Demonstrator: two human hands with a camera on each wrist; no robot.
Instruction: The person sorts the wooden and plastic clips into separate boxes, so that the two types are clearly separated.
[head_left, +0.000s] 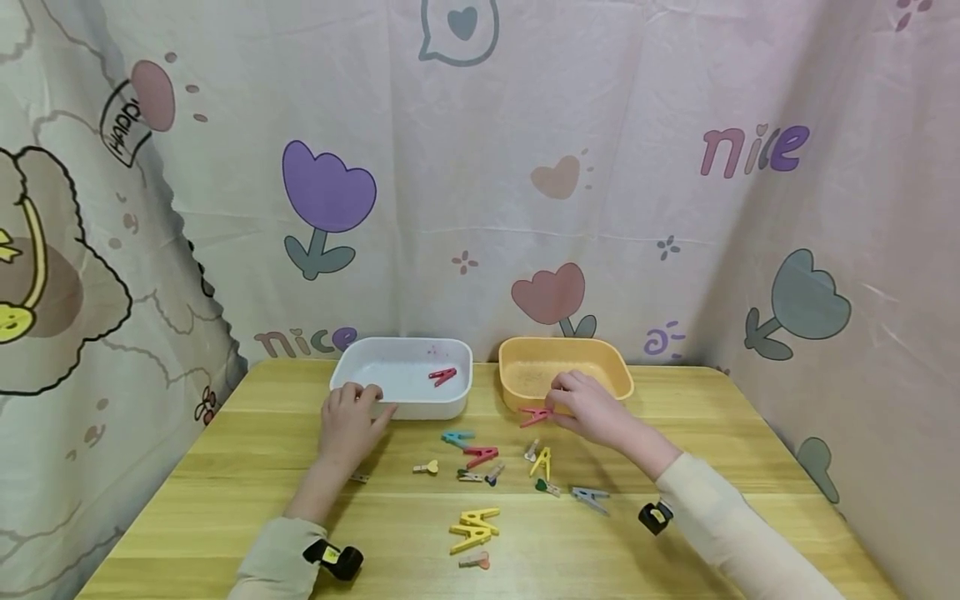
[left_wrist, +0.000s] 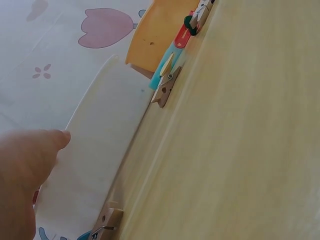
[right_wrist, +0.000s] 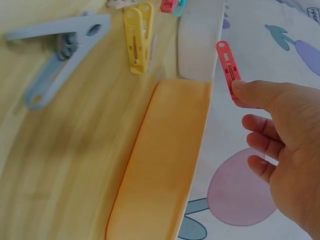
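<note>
The pink plastic clothespin is pinched at one end by the right hand, held up beside the near rim of the orange basin, clear of the worktop. It should prove light, stiff and slightly slippery, best taken across the middle near its spring, since squeezing the handles would open it. The left hand rests at the white basin's rim, fingertips hidden, its grip unclear.

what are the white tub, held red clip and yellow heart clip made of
White tub: probably plastic, smooth, uniform and thin-walled.
Held red clip: likely plastic, smooth, evenly coloured, with moulded-looking slots.
Yellow heart clip: body apparently bare wood, tan and matte, with a metal-looking spring.
</note>
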